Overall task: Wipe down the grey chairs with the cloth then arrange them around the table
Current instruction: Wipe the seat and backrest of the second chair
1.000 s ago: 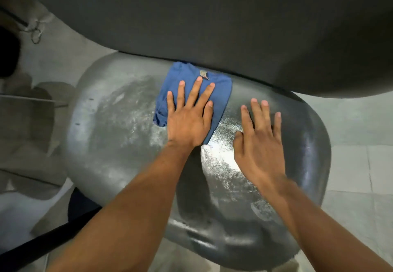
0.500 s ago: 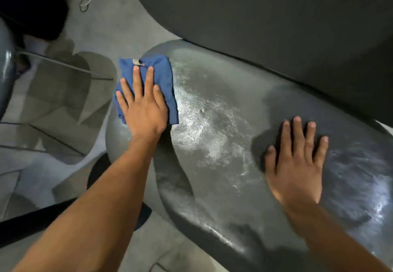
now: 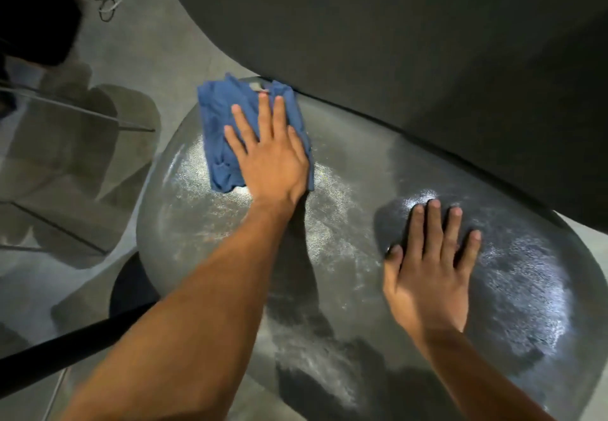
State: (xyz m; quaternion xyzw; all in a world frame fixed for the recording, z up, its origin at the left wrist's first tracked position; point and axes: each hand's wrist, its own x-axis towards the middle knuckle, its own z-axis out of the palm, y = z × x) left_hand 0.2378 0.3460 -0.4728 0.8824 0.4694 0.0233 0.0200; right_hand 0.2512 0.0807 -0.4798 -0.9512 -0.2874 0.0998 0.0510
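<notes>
Both hands flat: left hand (image 3: 269, 154) presses cloth (image 3: 223, 131), right hand (image 3: 427, 275) on chair seat (image 3: 345, 223); backrest seemingly cropped.

You're looking at a grey chair seat (image 3: 345, 223) of smooth hard plastic with a streaky, glossy sheen, a soft crumpled blue cloth (image 3: 223, 131) lying matt on it, and a dull matt dark tabletop (image 3: 411, 42) above.

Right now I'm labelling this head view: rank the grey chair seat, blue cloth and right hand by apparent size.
1. grey chair seat, by far the largest.
2. and 3. blue cloth and right hand look about alike; the left hand hides part of the cloth, so I won't rank them.
</notes>
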